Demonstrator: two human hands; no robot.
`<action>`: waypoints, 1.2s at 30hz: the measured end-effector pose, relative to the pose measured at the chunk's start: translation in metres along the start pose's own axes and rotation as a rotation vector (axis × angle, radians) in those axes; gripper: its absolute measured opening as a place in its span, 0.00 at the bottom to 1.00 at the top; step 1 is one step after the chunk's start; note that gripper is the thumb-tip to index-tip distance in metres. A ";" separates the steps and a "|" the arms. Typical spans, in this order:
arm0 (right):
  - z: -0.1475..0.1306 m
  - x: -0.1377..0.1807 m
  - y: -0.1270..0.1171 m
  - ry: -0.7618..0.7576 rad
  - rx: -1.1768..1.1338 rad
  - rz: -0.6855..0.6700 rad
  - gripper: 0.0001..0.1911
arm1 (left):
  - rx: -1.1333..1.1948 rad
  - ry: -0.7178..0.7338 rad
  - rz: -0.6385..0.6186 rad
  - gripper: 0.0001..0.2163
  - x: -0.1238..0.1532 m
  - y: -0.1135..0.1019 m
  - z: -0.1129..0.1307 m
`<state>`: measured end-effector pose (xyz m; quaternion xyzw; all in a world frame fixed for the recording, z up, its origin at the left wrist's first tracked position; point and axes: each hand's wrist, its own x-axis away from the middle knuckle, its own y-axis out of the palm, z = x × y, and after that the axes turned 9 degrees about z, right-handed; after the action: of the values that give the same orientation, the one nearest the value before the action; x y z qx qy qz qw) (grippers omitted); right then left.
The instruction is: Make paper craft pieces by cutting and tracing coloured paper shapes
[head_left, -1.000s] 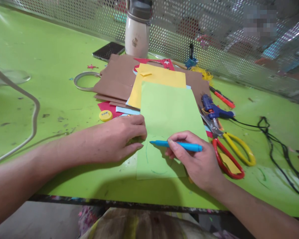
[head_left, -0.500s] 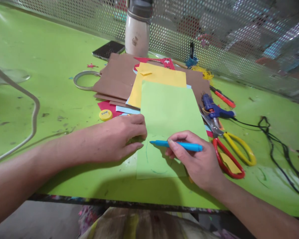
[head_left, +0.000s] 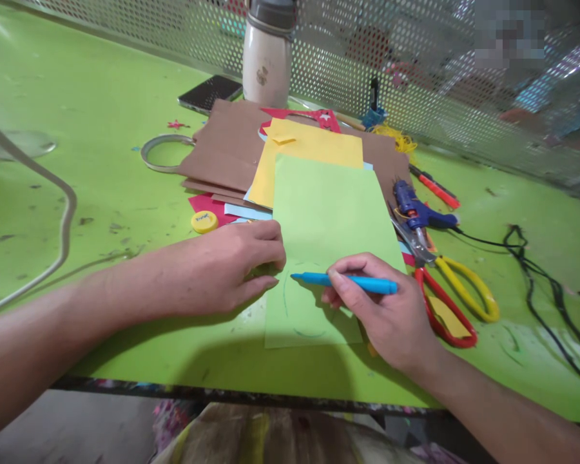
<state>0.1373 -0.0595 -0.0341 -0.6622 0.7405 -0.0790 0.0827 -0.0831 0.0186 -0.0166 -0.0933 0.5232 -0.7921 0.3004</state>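
Note:
In the head view, my right hand [head_left: 384, 312] grips a blue marker [head_left: 367, 283] between thumb and fingers. The marker's tip points left, over the light green paper [head_left: 336, 212], at the upper end of a thin curved line. More short curved strokes show on the lower part of the sheet. My left hand [head_left: 246, 264] rests by the sheet's left edge, its fingers loosely bent and the thumb apart from them, with nothing visible in it. Under the green sheet lie yellow paper [head_left: 314, 145] and brown cardboard [head_left: 227, 145].
Right of the paper lie scissors [head_left: 457, 309] with red and yellow handles, a blue glue gun [head_left: 420, 209] and its black cord [head_left: 536, 290]. A bottle [head_left: 267, 64], phone [head_left: 210, 93], tape ring [head_left: 147, 154] and yellow cap [head_left: 204, 222] stand or lie farther left. A perforated screen [head_left: 333, 58] borders the back.
Both hands and the marker keep nearly the same place. The camera view has shifted very slightly.

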 end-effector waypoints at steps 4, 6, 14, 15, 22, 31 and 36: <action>0.000 0.001 0.000 -0.011 0.034 0.000 0.04 | -0.002 -0.003 0.002 0.07 -0.001 0.000 0.000; -0.001 0.001 0.000 -0.016 0.055 -0.001 0.04 | -0.003 -0.001 0.005 0.07 -0.001 0.000 0.001; -0.003 0.001 0.000 -0.008 0.055 -0.023 0.03 | -0.009 -0.010 -0.002 0.06 0.000 -0.001 0.000; -0.003 0.001 -0.001 -0.006 0.046 -0.023 0.03 | -0.010 -0.009 -0.001 0.06 0.000 -0.001 0.000; -0.002 0.002 -0.002 0.016 0.008 -0.005 0.04 | 0.001 -0.005 0.000 0.06 -0.001 0.000 -0.001; -0.005 0.002 0.000 0.014 0.058 -0.017 0.05 | -0.003 -0.008 -0.014 0.07 -0.001 -0.001 0.001; -0.006 0.002 -0.001 0.013 0.063 -0.027 0.04 | 0.005 -0.020 -0.015 0.07 -0.002 -0.001 0.001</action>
<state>0.1368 -0.0611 -0.0278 -0.6689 0.7290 -0.1077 0.0974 -0.0819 0.0192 -0.0146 -0.1046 0.5174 -0.7947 0.2998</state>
